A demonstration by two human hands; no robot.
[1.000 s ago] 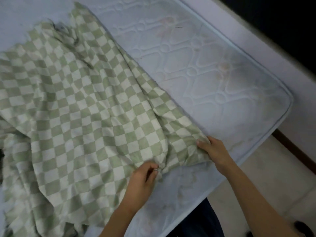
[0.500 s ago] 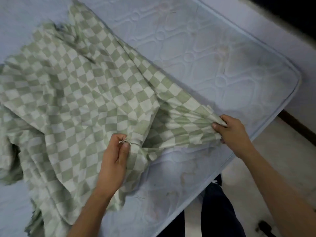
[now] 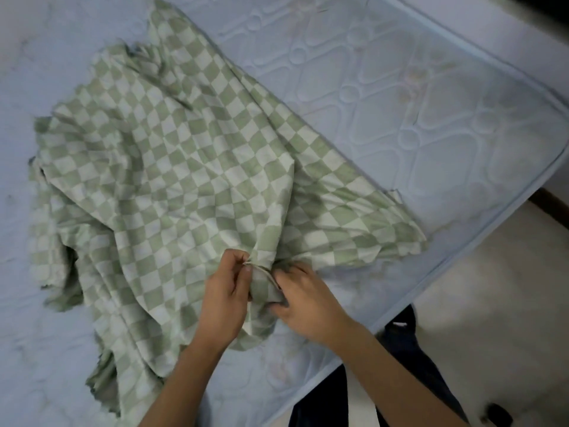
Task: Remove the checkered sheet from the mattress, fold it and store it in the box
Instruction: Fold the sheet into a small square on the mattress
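Bare quilted mattress (image 3: 431, 118) fills the view, with pale floor (image 3: 492, 288) beyond its right corner. Checkered sheet (image 3: 184, 180) lies loose and crumpled across the mattress's left half, and the right half shows bare. My left hand (image 3: 226, 300) pinches a gathered corner near the mattress's front edge. My right hand (image 3: 304, 303) grips the same bunch, right against it. Stripping looks done, I'd say. Folding has hardly started: no clean fold yet, and no box in sight.

A pale, dimly lit floor (image 3: 498, 303) meets a plain light wall (image 3: 508, 41); a dark brown skirting board (image 3: 551, 205) runs along the wall's foot.
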